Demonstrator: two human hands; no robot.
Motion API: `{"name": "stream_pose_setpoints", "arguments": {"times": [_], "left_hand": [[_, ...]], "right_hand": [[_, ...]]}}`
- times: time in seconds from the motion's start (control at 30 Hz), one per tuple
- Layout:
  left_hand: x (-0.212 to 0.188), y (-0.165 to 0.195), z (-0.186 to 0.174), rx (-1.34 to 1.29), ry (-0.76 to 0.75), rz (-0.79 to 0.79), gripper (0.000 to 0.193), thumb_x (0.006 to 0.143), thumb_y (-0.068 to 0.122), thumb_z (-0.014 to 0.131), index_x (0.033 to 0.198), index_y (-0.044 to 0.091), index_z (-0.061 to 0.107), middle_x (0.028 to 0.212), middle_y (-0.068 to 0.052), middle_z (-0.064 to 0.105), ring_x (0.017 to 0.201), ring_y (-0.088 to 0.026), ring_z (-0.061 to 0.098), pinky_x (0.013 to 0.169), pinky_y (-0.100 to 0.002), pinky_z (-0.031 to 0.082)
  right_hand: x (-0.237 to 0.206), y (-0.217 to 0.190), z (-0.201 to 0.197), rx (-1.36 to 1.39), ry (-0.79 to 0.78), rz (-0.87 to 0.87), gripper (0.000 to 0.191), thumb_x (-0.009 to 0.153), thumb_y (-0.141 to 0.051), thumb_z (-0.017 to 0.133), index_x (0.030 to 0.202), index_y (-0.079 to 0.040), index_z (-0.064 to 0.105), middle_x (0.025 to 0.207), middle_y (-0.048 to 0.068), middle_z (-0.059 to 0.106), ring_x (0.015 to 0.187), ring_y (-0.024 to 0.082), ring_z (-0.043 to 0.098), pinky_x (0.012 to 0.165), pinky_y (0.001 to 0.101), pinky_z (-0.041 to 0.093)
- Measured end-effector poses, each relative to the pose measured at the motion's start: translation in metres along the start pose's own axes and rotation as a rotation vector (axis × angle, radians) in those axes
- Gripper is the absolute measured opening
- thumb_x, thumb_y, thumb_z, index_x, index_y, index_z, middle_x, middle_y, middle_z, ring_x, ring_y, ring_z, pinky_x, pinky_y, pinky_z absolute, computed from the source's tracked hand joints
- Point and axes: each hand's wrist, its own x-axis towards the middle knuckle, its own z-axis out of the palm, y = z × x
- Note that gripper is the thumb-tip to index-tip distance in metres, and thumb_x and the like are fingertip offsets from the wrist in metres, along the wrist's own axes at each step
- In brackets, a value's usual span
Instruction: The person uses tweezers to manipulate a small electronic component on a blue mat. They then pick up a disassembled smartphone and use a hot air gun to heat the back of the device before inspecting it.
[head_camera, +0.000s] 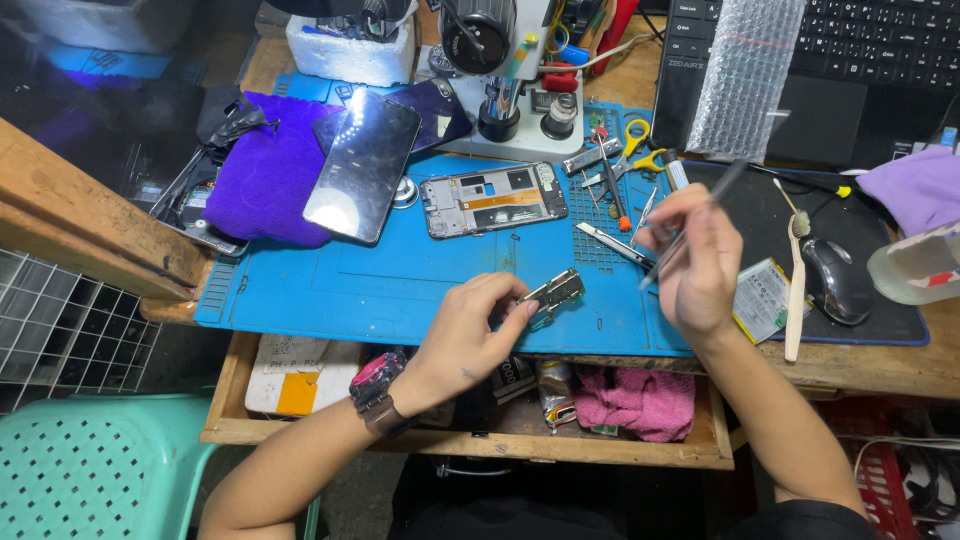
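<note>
On the mat (400, 290), the frame (492, 198) lies behind my left hand (470, 335), the screen (362, 165) to its left. The mouse (836, 280) sits right of my right hand (695, 265); the drawer (480, 435) is before the mat.

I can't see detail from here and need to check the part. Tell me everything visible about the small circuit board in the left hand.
The small circuit board is narrow and irregular in outline, with metallic shielding and a bit of green at its lower end. The left hand pinches one end between its fingertips, holding it tilted just above the blue work mat. Nothing else touches it; finer detail is too small to tell.
</note>
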Motion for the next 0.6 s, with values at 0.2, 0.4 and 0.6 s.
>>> {"name": "stream_pose_setpoints", "arguments": {"times": [0.2, 0.4, 0.6], "left_hand": [[-0.001, 0.007, 0.0, -0.007, -0.026, -0.094, 0.022, 0.097, 0.015, 0.064, 0.115, 0.003, 0.064, 0.077, -0.009, 0.059, 0.068, -0.023, 0.059, 0.062, -0.036, 0.048], [0.003, 0.01, 0.002, 0.059, -0.02, 0.013, 0.039, 0.088, 0.016, 0.073, 0.121, -0.001, 0.061, 0.085, -0.011, 0.06, 0.08, -0.024, 0.059, 0.075, -0.038, 0.048], [0.001, 0.01, 0.001, 0.087, -0.05, -0.014, 0.042, 0.086, 0.017, 0.074, 0.123, 0.0, 0.062, 0.092, -0.011, 0.059, 0.085, -0.025, 0.059, 0.074, -0.037, 0.049]], "right_hand": [[-0.003, -0.007, 0.01, -0.011, 0.054, -0.014, 0.032, 0.118, -0.038, 0.042, 0.112, -0.006, 0.047, 0.11, 0.005, 0.045, 0.068, 0.014, 0.053, 0.053, 0.0251, 0.046], [-0.005, -0.006, 0.011, -0.256, -0.084, -0.037, 0.034, 0.116, -0.033, 0.045, 0.11, 0.0, 0.054, 0.104, 0.009, 0.057, 0.084, 0.02, 0.067, 0.066, 0.0304, 0.057], [-0.007, -0.008, 0.02, -0.671, -0.209, 0.043, 0.023, 0.107, -0.018, 0.058, 0.097, 0.0, 0.068, 0.085, 0.007, 0.069, 0.073, 0.015, 0.067, 0.067, 0.0266, 0.053]]}}
